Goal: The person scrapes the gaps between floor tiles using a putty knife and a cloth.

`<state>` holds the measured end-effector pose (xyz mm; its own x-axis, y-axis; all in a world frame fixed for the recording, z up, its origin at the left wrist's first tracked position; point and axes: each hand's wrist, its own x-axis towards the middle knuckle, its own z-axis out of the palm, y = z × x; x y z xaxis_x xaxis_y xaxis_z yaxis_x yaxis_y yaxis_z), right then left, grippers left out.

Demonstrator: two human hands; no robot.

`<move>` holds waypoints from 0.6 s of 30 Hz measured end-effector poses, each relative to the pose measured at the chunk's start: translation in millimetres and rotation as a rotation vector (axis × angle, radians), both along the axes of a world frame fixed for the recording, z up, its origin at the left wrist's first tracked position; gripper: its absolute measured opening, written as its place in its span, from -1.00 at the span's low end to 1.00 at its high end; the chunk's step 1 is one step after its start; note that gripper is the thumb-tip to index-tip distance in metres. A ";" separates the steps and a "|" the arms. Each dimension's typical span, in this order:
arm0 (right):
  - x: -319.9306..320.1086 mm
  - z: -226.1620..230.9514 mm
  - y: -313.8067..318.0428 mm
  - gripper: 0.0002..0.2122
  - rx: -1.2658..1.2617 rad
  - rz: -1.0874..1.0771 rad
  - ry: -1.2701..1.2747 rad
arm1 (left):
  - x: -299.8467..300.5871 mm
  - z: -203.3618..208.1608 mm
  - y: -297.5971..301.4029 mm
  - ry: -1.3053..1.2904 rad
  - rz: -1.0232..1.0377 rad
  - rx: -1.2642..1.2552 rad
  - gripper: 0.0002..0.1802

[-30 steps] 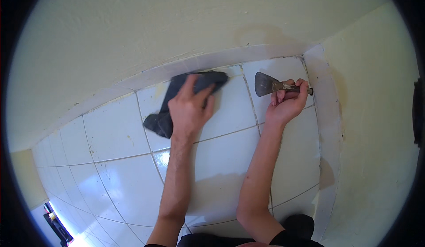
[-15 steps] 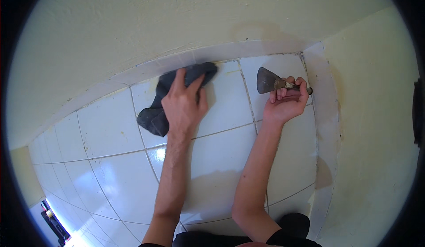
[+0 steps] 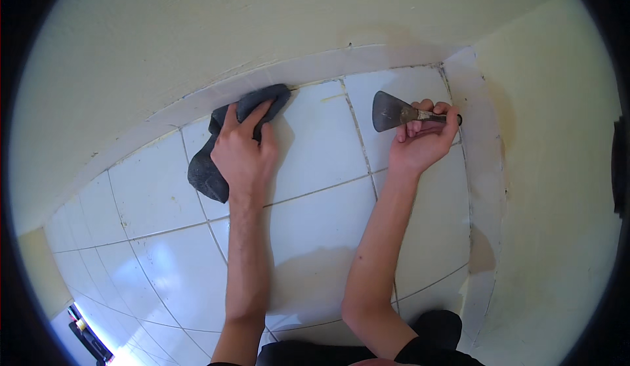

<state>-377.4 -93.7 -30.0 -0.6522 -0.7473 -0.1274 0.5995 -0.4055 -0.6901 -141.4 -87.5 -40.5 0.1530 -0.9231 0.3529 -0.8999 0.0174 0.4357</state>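
My left hand (image 3: 244, 148) presses a crumpled dark grey cloth (image 3: 209, 177) onto the white floor tiles (image 3: 316, 218), right up against the skirting at the far wall. Its fingers bear down on the cloth, which bunches ahead of them and trails to their left. In my right hand (image 3: 425, 136) is a putty knife (image 3: 391, 111), its fingers wrapped round the handle. The wide, flared metal blade points left, held just over a tile near the corner. The palm is turned up.
Tile skirting (image 3: 315, 66) runs along the far wall (image 3: 256, 24) and meets the right wall (image 3: 551, 169) in a corner. Dirty grout lines and yellowish marks show on the tiles. A dark object (image 3: 88, 340) stands at the lower left beside bright light.
My left hand has slid the cloth to the left along the skirting. The right hand keeps its grip on the putty knife, and the view has shifted slightly.
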 end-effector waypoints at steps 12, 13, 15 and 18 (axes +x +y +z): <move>2.2 7.3 1.2 -0.59 0.061 -0.100 0.082 | -47.3 6.4 14.5 0.017 -0.552 0.045 -0.60; 1.2 5.7 2.5 -0.59 0.065 -0.095 0.079 | -42.4 4.8 13.0 0.015 -0.548 0.049 -0.60; 0.6 4.7 3.5 -0.57 -0.016 -0.019 0.099 | -25.7 0.1 6.1 0.012 -0.252 0.005 -0.60; 10.5 7.6 -5.4 -0.52 0.201 -0.107 0.253 | -4.4 1.7 -0.7 0.073 -0.082 0.032 -0.58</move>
